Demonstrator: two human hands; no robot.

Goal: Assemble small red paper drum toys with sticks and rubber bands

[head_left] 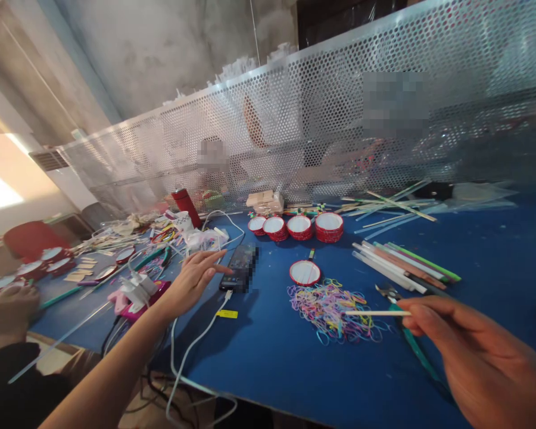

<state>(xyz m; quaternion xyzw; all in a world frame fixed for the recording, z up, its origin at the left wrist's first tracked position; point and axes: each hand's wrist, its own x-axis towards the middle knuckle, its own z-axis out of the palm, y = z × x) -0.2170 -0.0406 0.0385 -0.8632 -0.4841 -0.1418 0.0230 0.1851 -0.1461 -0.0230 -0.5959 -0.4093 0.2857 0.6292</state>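
My left hand (194, 280) reaches over a dark phone (240, 266), its fingers stretched out and one fingertip at the screen. A white charging cable (195, 347) with a yellow tag runs from the phone's lower end. Between thumb and fingers of my right hand (455, 336) is a thin wooden stick (377, 313), its tip over a heap of coloured rubber bands (335, 307). Just behind the heap lies a small round drum (304, 272) with a white face and red rim. Pliers with teal handles (417, 351) lie partly hidden beneath my right hand.
Stacks of red-rimmed drums (329, 227) stand towards the back, before a perforated metal screen (339, 113). Coloured glue-like sticks (406, 266) lie at right. A red flask (186, 207) and a power strip with white plugs (138, 290) are at left, near another person's hand (13, 313).
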